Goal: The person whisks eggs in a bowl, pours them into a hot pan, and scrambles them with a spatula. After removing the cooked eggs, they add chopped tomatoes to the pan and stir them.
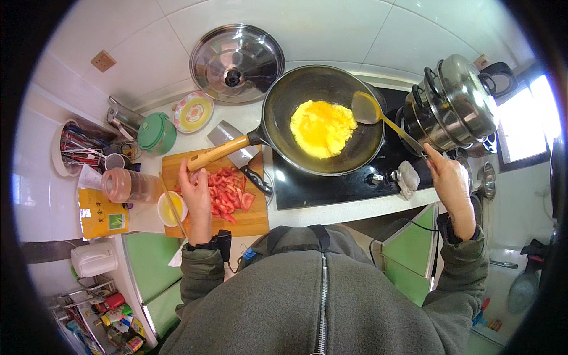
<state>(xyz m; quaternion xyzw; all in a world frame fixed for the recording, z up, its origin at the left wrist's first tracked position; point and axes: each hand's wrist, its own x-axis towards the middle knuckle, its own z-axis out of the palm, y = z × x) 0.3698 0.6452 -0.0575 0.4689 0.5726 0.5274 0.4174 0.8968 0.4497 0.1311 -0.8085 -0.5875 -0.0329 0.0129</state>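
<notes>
My left hand (196, 199) grips the end of the wooden handle (217, 153) of a dark wok (279, 120). In the wok lies a round of yellow egg (321, 133), its top still glossy and loose. With my right hand (450, 188) I hold a wok spatula (367, 108), its blade resting against the wok's right inner side beside the egg. Beneath the handle, cut tomato pieces (228, 195) are heaped on a wooden cutting board (262, 222). A cleaver (248, 159) lies partly hidden under the handle. Chopsticks (171, 202) rest across a small bowl (162, 215) with yellow liquid.
The wok sits on a black glass cooktop (310, 193). Stacked steamer pots (457, 102) stand to its right, with a crumpled cloth (408, 179) by the knobs. A metal lid (237, 53) leans against the wall. A green lidded container (156, 133), plate (194, 112) and plastic jug (126, 185) stand left.
</notes>
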